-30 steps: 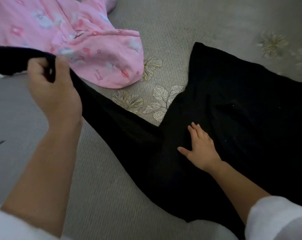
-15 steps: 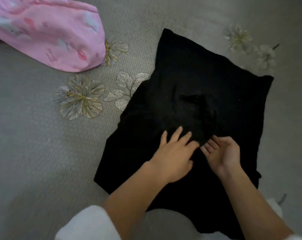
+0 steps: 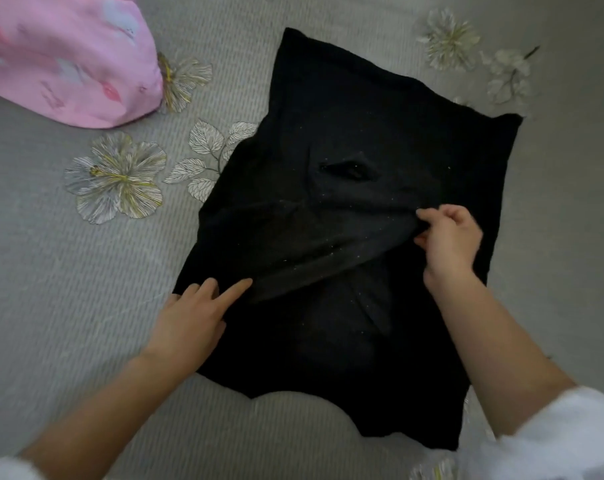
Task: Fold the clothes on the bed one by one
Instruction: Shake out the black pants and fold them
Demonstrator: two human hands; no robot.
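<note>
Since the view is pretty much all bed, I'll start there: a grey ribbed bedspread (image 3: 68, 306) fills it edge to edge, no wall or floor showing. It's printed with pale gold-veined flowers (image 3: 117, 178) and white outlined leaves (image 3: 207, 147).

The black soft garment (image 3: 362, 133) lies in the middle of the bed, a roughly tall rectangle. The pink printed garment (image 3: 61, 64) sits bunched at the top left, well apart from it.

A second ago a long black part was stretched out to the left, held up near the pink one; now it's folded in over the body. Half a second ago both hands sat side by side at the centre. Now they've spread apart. The left hand (image 3: 189, 323) rests on the black garment's left edge with its fingers straight and relaxed. The right hand (image 3: 449, 240) is over on the right side, pinching up a fold, so a raised crease runs diagonally between the two hands.

Texture-wise, the black fabric is matte with tiny light specks and a darker wrinkle pocket near the middle. The pink one is smooth with faint cartoon prints. A white fluffy sleeve (image 3: 553, 438) shows at the bottom right.
</note>
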